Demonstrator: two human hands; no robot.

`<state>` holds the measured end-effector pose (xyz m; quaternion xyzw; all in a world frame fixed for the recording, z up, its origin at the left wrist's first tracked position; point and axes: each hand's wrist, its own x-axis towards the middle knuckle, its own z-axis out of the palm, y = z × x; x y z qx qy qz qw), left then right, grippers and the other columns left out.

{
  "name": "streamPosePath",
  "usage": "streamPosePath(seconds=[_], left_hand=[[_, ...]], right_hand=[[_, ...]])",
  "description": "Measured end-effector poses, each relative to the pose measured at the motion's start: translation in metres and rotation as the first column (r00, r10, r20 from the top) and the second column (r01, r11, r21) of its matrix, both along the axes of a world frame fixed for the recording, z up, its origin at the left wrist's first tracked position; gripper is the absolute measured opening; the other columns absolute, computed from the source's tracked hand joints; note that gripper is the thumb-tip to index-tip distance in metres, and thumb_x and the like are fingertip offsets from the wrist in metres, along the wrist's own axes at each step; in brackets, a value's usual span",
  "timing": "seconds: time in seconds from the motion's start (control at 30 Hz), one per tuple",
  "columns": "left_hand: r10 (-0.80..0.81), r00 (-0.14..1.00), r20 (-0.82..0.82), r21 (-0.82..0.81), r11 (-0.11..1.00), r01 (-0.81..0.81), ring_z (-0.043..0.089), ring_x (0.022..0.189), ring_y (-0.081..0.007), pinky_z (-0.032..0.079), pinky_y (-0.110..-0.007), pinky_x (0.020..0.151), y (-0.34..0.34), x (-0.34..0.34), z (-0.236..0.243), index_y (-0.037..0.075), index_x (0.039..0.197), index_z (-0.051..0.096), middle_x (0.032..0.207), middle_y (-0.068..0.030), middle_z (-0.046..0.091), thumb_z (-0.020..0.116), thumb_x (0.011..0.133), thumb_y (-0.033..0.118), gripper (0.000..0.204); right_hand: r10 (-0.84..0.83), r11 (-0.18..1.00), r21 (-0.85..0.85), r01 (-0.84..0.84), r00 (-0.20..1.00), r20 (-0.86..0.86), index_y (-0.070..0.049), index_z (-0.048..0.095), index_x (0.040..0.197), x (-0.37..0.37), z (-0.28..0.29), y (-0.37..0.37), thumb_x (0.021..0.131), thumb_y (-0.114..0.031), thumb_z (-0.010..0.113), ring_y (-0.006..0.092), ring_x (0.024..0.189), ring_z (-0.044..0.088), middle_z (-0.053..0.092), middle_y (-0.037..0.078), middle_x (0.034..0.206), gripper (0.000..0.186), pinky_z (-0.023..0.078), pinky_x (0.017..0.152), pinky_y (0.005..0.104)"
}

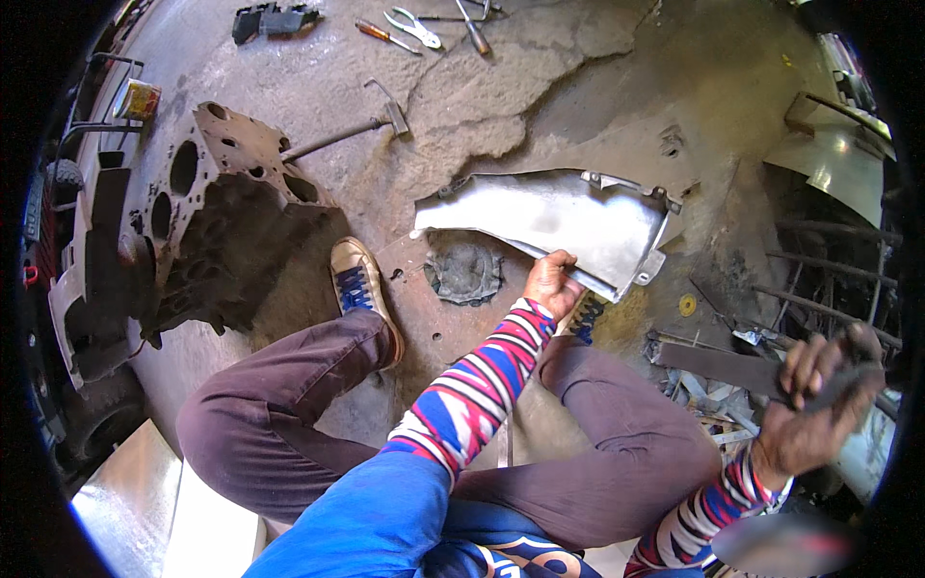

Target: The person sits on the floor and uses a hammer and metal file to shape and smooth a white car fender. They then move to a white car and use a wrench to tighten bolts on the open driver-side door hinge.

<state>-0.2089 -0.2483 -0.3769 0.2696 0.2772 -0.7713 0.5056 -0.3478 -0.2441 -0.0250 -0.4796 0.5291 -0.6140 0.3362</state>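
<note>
My left hand [553, 283] is closed on the lower edge of a bare silver sheet-metal panel [549, 212], pinching it near its right end. The panel lies across the floor in front of me, with small bent tabs along its right end. Out at the right, my right hand [814, 400] is raised and wrapped round a long, flat, dark bar [718, 370]. That bar points left from the fingers; its far end is blurred around the hand. Beneath the panel's left part is a round dark pad [464, 268].
A rusty engine block [226, 207] stands at left. Farther off lie a hammer [342, 135], a screwdriver [387, 37], pliers [414, 29] and a black part [275, 21]. Metal scraps [708, 400] and a bar frame [829, 260] crowd the right. My shoes [361, 289] flank the work.
</note>
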Motion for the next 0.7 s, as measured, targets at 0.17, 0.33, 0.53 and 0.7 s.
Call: streamPosePath(seconds=[0.17, 0.33, 0.53, 0.7], left_hand=[[0.011, 1.000, 0.011, 0.119, 0.993, -0.012, 0.057, 0.109, -0.0359, 0.045, -0.050, 0.102, 0.000, -0.039, -0.035, -0.003, 0.113, 0.049, 0.114, -0.0174, 0.059, 0.057, 0.081, 0.002, 0.034], [-0.004, 0.995, -0.103, 0.122, 0.992, 0.017, 0.060, 0.095, -0.0325, 0.051, -0.043, 0.082, -0.008, -0.071, -0.047, 0.002, 0.114, 0.048, 0.112, -0.0182, 0.058, 0.059, 0.088, 0.016, 0.032], [-0.765, 0.613, 0.196, 0.023, 0.629, 0.777, 0.071, 0.086, -0.0292, 0.052, -0.030, 0.063, -0.037, -0.034, -0.023, -0.002, 0.137, 0.040, 0.102, -0.0219, 0.068, 0.040, 0.101, 0.055, 0.068], [-0.347, 0.121, 0.930, 0.097, 0.550, 0.830, 0.062, 0.057, -0.0190, 0.051, -0.036, 0.054, -0.013, 0.037, 0.025, -0.004, 0.102, 0.064, 0.077, -0.0133, 0.066, 0.056, 0.099, 0.032, 0.037]], right_hand=[[0.108, 0.992, 0.073, -0.100, 0.988, -0.110, 0.000, 0.049, 0.130, -0.013, 0.003, 0.002, 0.104, -0.041, 0.041, 0.0063, 0.057, 0.034, 0.042, -0.001, 0.070, 0.049, 0.028, 0.052, 0.0208], [0.119, 0.990, 0.091, -0.103, 0.974, -0.193, 0.003, 0.047, 0.128, -0.020, 0.003, 0.001, 0.104, -0.034, 0.040, 0.0082, 0.056, 0.035, 0.041, 0.001, 0.070, 0.044, 0.031, 0.057, 0.0236], [0.159, 0.985, 0.084, -0.149, 0.978, -0.138, 0.002, 0.048, 0.124, -0.011, 0.001, 0.001, 0.103, -0.033, 0.043, 0.0082, 0.055, 0.035, 0.042, 0.001, 0.068, 0.041, 0.030, 0.054, 0.0231], [0.121, 0.990, 0.085, -0.111, 0.986, -0.116, 0.000, 0.050, 0.124, -0.006, 0.003, 0.003, 0.103, -0.038, 0.046, 0.0062, 0.054, 0.035, 0.042, -0.001, 0.068, 0.044, 0.029, 0.050, 0.0211]])
